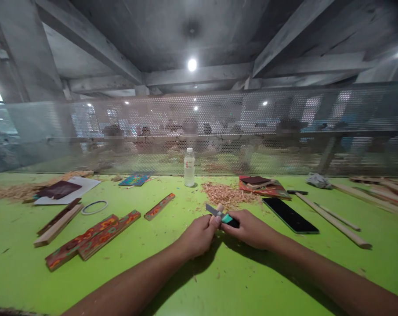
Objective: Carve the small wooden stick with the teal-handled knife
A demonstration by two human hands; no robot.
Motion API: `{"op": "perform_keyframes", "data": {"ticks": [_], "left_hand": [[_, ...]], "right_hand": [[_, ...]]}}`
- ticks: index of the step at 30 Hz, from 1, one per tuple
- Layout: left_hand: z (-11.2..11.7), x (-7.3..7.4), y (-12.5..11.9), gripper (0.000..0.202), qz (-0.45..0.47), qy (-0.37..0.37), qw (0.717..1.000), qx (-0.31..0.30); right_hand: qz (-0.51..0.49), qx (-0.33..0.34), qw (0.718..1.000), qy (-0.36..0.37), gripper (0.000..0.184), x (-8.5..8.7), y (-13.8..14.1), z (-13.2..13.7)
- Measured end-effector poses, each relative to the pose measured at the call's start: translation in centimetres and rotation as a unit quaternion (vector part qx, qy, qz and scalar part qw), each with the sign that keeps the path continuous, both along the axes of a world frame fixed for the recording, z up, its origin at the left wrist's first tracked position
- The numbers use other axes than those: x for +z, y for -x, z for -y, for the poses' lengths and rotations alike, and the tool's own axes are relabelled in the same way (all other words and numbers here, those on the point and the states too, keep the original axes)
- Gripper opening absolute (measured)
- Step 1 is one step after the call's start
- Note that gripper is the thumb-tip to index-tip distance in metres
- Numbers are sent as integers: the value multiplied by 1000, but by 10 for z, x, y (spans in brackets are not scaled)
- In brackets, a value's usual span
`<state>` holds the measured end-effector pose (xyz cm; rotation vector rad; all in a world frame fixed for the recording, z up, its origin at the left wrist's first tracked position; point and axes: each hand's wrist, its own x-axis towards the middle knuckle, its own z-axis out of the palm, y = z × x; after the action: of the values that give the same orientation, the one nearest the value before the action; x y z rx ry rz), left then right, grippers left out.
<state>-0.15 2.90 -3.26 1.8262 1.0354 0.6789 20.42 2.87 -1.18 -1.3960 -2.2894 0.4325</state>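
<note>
My left hand (200,235) is closed around a short piece of wood (220,207), whose pale rounded end shows above the fingers. In my right hand (250,228) is a utility knife (231,220) with a black and teal handle. Its grey blade (213,210) points up to the left and lies across the wood, close to my left thumb. Both hands meet over the green table. Behind them spreads a pile of wood shavings (223,195). The rest of the wood is hidden inside my left hand.
Painted wooden strips (110,235) and a wooden bar (59,226) lie left, near a white ring (94,207). A water bottle (189,169) stands before the perforated metal screen (153,149). Right are a phone (289,215), sandpaper sheets (256,181) and a long wooden stick (334,220).
</note>
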Motion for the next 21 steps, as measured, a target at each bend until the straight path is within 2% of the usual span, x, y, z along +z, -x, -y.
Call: {"op": "perform_keyframes", "data": {"ticks": [5, 11, 17, 21], "left_hand": [[2, 5, 0, 33, -19, 5, 1000, 10], [2, 8, 0, 31, -33, -9, 999, 16], [3, 7, -1, 36, -26, -38, 999, 17], [2, 5, 0, 35, -30, -47, 998, 14]], "right_hand": [[-2, -1, 1000, 3, 38, 1, -1, 1], [-2, -33, 999, -15, 38, 4, -4, -1], [10, 4, 1000, 1, 27, 1, -1, 2], [5, -17, 1000, -11, 36, 4, -8, -3]]}}
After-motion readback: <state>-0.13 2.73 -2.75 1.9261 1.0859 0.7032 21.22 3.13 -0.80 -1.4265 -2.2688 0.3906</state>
